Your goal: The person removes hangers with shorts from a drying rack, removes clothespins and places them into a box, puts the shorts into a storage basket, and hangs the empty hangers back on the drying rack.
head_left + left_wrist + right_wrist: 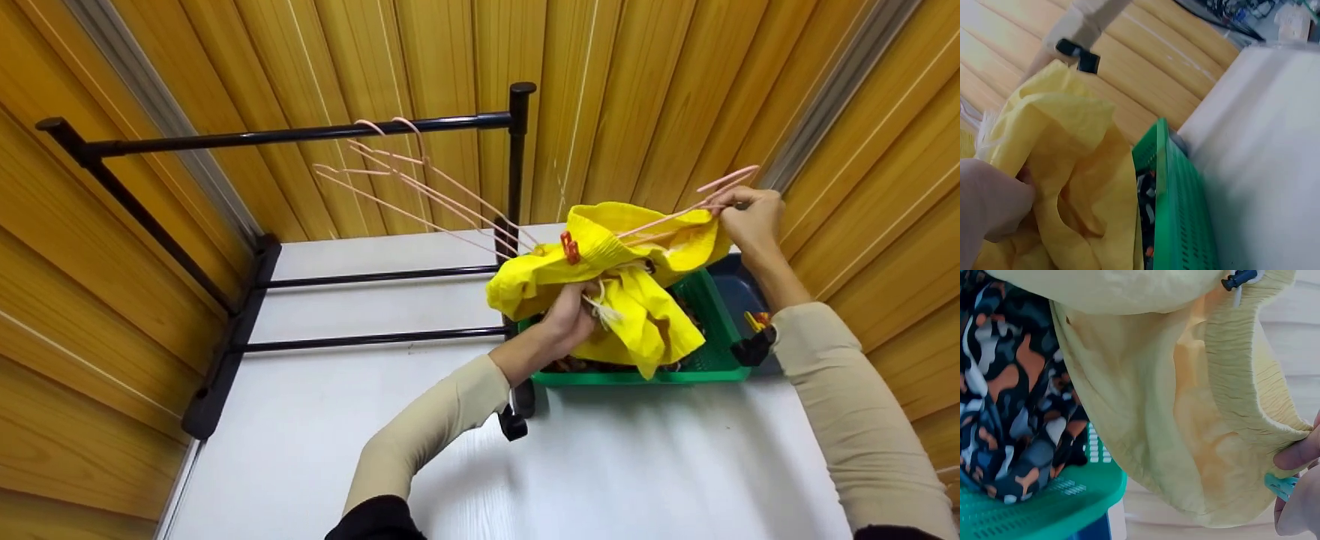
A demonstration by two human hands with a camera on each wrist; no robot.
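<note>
Yellow shorts [645, 307] with a gathered elastic waistband hang bunched between my hands, over a green basket [637, 378]. My left hand [568, 319] grips their fabric from below, beside a white drawstring [604, 311]. A pink hanger [664, 223] runs through the waist opening, its hook by my right hand. A red clothespin [570, 247] sits on the waistband's left part. My right hand [754, 217] is at the waistband's right end; in the right wrist view its fingers pinch a teal clothespin [1280, 486] at the waistband's edge.
Pink hangers [420, 184] hang on a black garment rack [300, 135] at left, their lower ends close to the shorts. Camouflage-patterned cloth [1016, 394] lies in the basket. A dark blue bin [739, 289] stands behind it, with yellow and red clips [757, 321]. Wood-look panels enclose the white surface.
</note>
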